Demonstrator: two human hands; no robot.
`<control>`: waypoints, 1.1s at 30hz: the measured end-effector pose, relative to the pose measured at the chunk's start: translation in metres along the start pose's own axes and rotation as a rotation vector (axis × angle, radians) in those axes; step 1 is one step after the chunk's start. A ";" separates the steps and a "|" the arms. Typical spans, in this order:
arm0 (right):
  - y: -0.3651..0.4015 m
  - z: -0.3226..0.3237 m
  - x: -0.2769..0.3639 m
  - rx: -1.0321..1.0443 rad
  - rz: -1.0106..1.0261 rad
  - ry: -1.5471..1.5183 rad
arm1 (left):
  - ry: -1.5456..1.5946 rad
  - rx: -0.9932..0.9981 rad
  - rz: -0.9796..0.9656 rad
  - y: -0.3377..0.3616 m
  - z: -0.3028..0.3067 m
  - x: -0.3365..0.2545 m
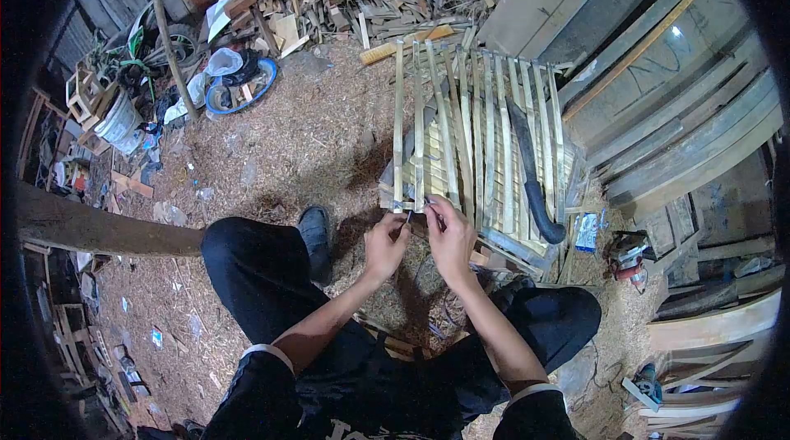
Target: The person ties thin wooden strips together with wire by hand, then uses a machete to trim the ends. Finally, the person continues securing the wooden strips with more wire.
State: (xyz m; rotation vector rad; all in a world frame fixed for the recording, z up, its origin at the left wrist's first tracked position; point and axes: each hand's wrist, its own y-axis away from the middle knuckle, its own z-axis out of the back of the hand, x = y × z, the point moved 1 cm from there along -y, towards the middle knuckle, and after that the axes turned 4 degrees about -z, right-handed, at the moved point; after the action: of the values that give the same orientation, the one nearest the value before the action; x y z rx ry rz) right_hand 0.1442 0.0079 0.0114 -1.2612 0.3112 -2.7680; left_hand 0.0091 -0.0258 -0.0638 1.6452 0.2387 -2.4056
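Note:
My left hand [387,246] is closed in a pinch just below the near ends of the pale wooden slats [398,127]. A thin dark cord [410,215] shows at its fingertips. Right beside it, my right hand [451,241] pinches at the end of the second slat, fingers close together around the cord. The slats lie side by side, pointing away from me, and a crosspiece [403,205] joins them at the near end. Across the right-hand slats rests a long, dark machete-like tool [527,152] with a curved black handle.
Scrap wood [370,0] is heaped at the back. A blue basin [265,86] and a white bucket [120,123] stand to the left. Boards [658,102] lean along the right, near a red-and-silver power tool [629,263]. A beam [107,230] extends toward my left knee. Shavings cover the ground.

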 end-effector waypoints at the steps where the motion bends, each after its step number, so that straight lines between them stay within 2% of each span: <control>1: 0.001 -0.001 0.001 -0.012 -0.020 -0.030 | -0.030 0.015 0.021 0.000 0.001 -0.003; 3: 0.001 -0.005 -0.001 -0.021 -0.037 -0.062 | 0.029 0.004 -0.013 -0.003 -0.004 0.005; 8: 0.002 -0.003 -0.001 -0.053 0.096 0.009 | 0.131 0.013 -0.026 -0.003 -0.005 0.006; 10: 0.001 -0.003 0.001 -0.057 0.073 -0.006 | -0.187 0.119 0.038 -0.004 -0.005 0.008; 11: 0.001 -0.004 0.003 -0.062 0.050 -0.024 | -0.188 0.117 0.039 -0.003 -0.005 0.010; 13: 0.000 -0.003 0.004 -0.039 0.076 -0.007 | -0.287 0.054 -0.149 -0.003 -0.010 0.017; 18: 0.005 -0.005 -0.010 -0.055 0.136 0.063 | -0.226 0.069 -0.125 -0.004 -0.013 0.020; 21: 0.008 -0.004 -0.018 -0.039 0.174 0.011 | -0.244 0.082 -0.128 -0.005 -0.014 0.019; 23: 0.012 -0.007 -0.023 -0.016 0.123 -0.049 | -0.248 0.084 -0.129 -0.005 -0.016 0.023; 24: 0.012 -0.002 -0.017 -0.038 0.175 -0.038 | -0.234 0.085 -0.131 -0.004 -0.016 0.023; 29: 0.016 -0.005 -0.017 -0.024 0.121 -0.018 | -0.178 0.071 -0.157 -0.002 -0.016 0.020; 32: 0.016 -0.016 -0.020 -0.023 -0.013 -0.159 | -0.177 0.082 -0.145 -0.004 -0.013 0.020; 33: 0.017 -0.017 -0.017 -0.024 -0.013 -0.162 | -0.166 0.108 -0.074 -0.004 -0.013 0.018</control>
State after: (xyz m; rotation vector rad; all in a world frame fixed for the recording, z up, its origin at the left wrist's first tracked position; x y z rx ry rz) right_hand 0.1421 -0.0032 -0.0160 -1.4862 0.3253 -2.6582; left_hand 0.0128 -0.0203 -0.0854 1.4920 0.1473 -2.6365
